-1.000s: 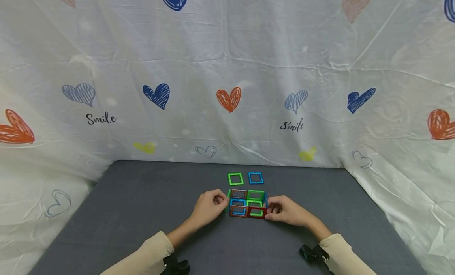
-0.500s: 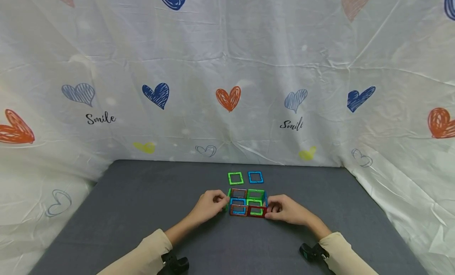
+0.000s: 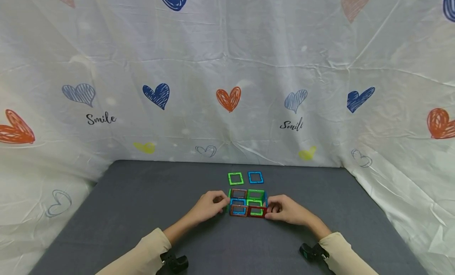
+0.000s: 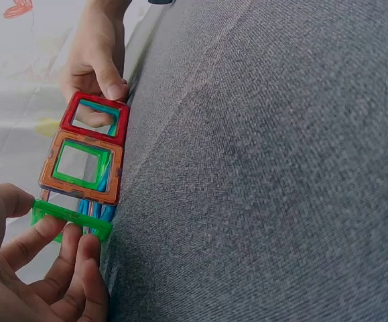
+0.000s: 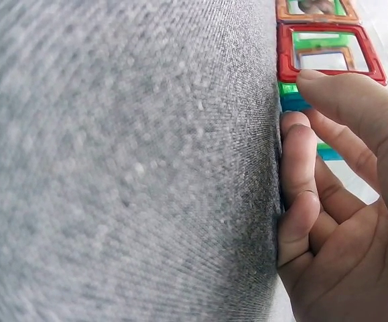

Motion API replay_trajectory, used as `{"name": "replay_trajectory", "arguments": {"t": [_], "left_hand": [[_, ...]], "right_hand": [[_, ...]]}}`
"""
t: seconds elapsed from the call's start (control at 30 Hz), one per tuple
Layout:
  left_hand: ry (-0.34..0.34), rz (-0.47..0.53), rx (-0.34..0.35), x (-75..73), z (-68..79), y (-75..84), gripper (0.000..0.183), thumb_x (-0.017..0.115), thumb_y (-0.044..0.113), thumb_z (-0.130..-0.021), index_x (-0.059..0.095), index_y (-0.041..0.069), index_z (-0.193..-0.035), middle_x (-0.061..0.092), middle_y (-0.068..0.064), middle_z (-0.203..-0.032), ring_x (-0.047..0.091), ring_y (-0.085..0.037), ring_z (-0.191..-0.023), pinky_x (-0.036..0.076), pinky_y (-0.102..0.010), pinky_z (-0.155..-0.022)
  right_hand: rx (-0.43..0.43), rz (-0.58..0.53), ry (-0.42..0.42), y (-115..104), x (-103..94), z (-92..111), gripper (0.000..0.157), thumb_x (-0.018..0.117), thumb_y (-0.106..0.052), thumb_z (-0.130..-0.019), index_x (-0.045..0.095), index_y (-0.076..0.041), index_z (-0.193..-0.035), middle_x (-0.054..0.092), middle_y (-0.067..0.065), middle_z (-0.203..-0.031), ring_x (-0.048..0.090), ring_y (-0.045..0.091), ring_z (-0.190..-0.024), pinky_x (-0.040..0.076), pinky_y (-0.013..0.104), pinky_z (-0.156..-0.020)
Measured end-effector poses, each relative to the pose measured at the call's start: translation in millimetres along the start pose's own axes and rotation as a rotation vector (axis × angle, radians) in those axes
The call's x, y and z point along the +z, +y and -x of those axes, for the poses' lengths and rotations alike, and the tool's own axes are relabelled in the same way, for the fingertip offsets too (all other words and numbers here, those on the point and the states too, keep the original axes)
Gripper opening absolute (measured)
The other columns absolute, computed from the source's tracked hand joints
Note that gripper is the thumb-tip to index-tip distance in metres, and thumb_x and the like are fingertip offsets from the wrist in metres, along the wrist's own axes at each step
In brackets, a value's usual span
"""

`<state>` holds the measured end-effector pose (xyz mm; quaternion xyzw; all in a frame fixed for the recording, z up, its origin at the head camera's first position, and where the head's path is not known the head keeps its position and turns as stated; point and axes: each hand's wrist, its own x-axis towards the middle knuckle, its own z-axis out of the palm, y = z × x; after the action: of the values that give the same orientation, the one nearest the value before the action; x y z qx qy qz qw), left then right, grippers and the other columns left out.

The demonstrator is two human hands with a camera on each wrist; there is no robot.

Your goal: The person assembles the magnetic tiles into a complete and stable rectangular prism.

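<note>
A low open box of magnetic tiles [image 3: 247, 203] stands on the table, made of square frames. Its front wall has an orange tile [image 4: 82, 167] on the left and a red tile [image 5: 332, 52] on the right. My left hand [image 3: 210, 204] holds the green tile [image 4: 72, 218] at the box's left end, thumb at a corner and curled fingers against its outer face. At the other end my right hand [image 3: 288, 210] grips the box's corner, thumb on the red tile. Its fingers lie along the right side, partly covering the blue tile [image 3: 265, 199] there.
Behind the box, a loose green square tile [image 3: 235, 178] and a loose blue square tile [image 3: 256, 177] lie flat, side by side. The dark grey table [image 3: 160, 188] ends at a white curtain [image 3: 188, 125] printed with hearts.
Almost nothing differs. The left forearm has shifted slightly toward the lower left, while both hands stay at the ends of the tile box.
</note>
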<state>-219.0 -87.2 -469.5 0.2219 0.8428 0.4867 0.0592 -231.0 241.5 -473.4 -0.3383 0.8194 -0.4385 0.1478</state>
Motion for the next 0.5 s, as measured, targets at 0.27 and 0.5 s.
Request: {"name": "replay_trajectory", "arguments": {"t": [0.27,0.5], "left_hand": [[-0.026,0.025,-0.013,0.6,0.4,4.2,0.023,0.061,0.030,-0.105,0.074,0.012,-0.098,0.068,-0.002,-0.084,0.065,-0.021,-0.074,0.049,-0.036,-0.063],[-0.039,0.028,-0.020,0.3,-0.5,4.5,0.023,0.061,0.030,-0.105,0.073,0.013,-0.096,0.068,-0.001,-0.085,0.066,-0.020,-0.075,0.049,-0.036,-0.064]], "right_hand": [[-0.016,0.011,0.005,-2.0,0.6,1.1,0.010,0.075,-0.013,-0.095,0.067,-0.010,-0.091,0.065,0.002,-0.079,0.057,0.011,-0.065,0.046,0.023,-0.059],[-0.016,0.000,0.003,-2.4,0.2,0.7,0.007,0.074,-0.011,-0.096,0.069,-0.006,-0.095,0.065,0.002,-0.080,0.058,0.012,-0.066,0.047,0.023,-0.059]]}}
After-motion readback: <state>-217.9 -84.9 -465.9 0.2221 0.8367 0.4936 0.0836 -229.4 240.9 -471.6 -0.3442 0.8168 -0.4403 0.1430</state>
